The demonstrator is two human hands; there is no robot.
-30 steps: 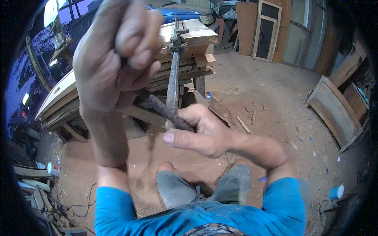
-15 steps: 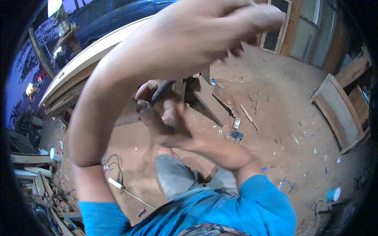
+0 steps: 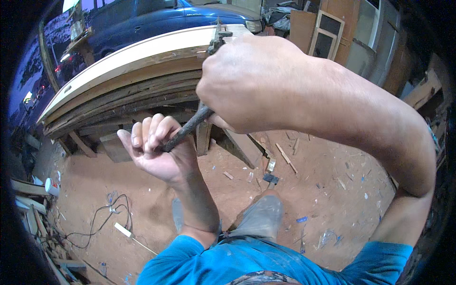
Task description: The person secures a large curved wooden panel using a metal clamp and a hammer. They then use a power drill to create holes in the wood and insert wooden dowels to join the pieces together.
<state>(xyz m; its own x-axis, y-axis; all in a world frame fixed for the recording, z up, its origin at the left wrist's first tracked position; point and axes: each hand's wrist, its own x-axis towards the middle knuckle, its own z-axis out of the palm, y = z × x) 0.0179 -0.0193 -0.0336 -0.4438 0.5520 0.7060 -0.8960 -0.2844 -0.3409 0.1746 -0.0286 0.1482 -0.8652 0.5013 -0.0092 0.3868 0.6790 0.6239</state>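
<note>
A dark, rough rod slants between my two hands in front of the stacked boards. My right hand is closed in a fist around its upper part, knuckles toward the boards. Its lower end rests in the palm of my left hand, whose fingers curl over it. Just above the right fist, a dark metal piece with a jaw-like shape stands at the end of the pale top board. My fist hides whether that piece and the rod are joined.
More long boards lie stacked under the pale one, with a blue vehicle behind. Wood offcuts and scraps litter the dirt floor. A black cable lies at left, near a white bucket. Framed panels lean at the back right.
My left hand has come down from the upper right to the lower left, onto the rod. The right hand has risen to the upper middle. The view has shifted, showing more of the boards.
</note>
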